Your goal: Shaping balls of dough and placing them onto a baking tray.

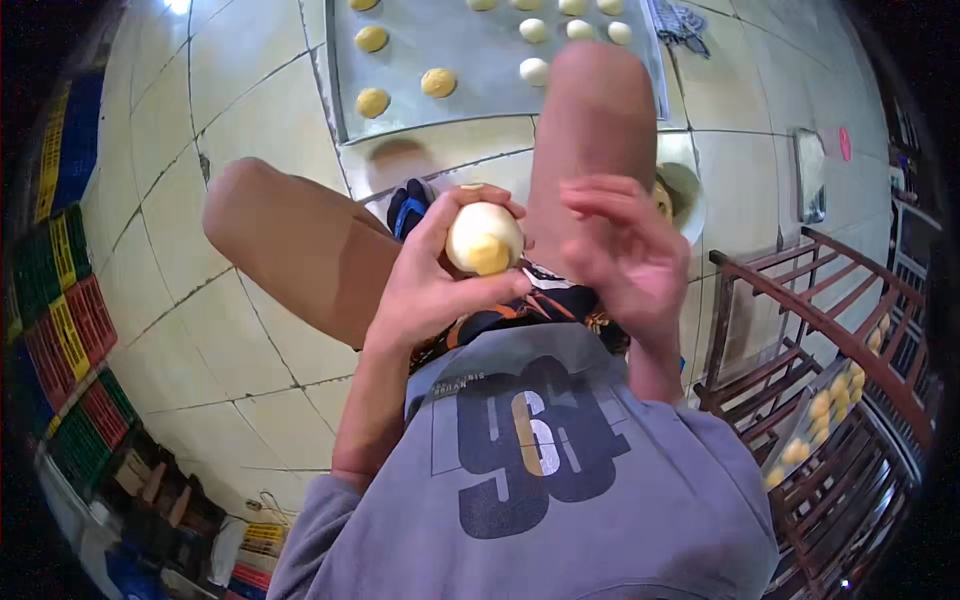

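My left hand (420,275) is wrapped round a white dough ball (484,228), fingers behind it and thumb along its lower side. A patch of yellow dough (490,254) sits on the ball's near side. To the right of it my right hand (635,250) is raised, slightly blurred, its fingers loosely bent and apart with nothing seen in them. Beyond my knees lies a metal tray (470,50). Yellow-covered dough balls (438,82) rest on its left part, and plain white dough balls (534,72) on its right part, partly hidden behind my right knee.
A pale bowl (690,195) with something yellow in it stands beside my right leg. At right is a brown rack (800,290) holding a tray of round buns (820,420). Stacked plastic crates (75,330) line the left. A cloth (680,25) and a metal pan (810,175) lie on the tiles.
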A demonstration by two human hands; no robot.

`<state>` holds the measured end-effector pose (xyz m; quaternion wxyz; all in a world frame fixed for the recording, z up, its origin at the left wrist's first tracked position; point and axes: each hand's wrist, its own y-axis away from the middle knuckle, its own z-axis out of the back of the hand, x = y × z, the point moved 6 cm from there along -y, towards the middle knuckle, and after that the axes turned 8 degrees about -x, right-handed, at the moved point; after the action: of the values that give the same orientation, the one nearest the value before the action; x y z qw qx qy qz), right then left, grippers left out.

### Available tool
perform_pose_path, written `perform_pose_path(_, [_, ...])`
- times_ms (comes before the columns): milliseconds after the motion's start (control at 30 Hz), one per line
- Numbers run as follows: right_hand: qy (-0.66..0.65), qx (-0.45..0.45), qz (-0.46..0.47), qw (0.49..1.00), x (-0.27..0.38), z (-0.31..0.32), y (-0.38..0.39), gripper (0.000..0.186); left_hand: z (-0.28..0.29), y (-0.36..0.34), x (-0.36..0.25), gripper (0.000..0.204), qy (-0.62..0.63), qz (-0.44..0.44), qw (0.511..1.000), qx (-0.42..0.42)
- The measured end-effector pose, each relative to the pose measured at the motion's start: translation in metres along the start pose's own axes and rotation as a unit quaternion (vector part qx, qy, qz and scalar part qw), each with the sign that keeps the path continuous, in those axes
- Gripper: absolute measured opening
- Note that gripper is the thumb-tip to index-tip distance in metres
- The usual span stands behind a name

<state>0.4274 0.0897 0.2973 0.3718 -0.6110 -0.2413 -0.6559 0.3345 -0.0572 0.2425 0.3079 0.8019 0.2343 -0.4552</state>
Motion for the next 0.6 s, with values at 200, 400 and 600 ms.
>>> perform_pose_path(200, [-0.096, 0.212, 0.008, 0.972, 0.003, 0.011, -0.023, 0.052, -0.059, 0.002, 0.007, 0.053, -0.019, 0.021, 0.999, 0.019])
perform_pose_path(400, [-0.119, 0.246, -0.074, 0.959, -0.014, 0.023, -0.020, 0.056, -0.081, -0.001, 0.013, 0.050, -0.074, -0.002, 0.996, 0.040])
perform_pose_path(600, [-0.138, 0.273, -0.193, 0.932, -0.019, 0.028, -0.017, 0.052, -0.091, 0.000, 0.014, 0.048, -0.080, -0.020, 0.995, 0.061])
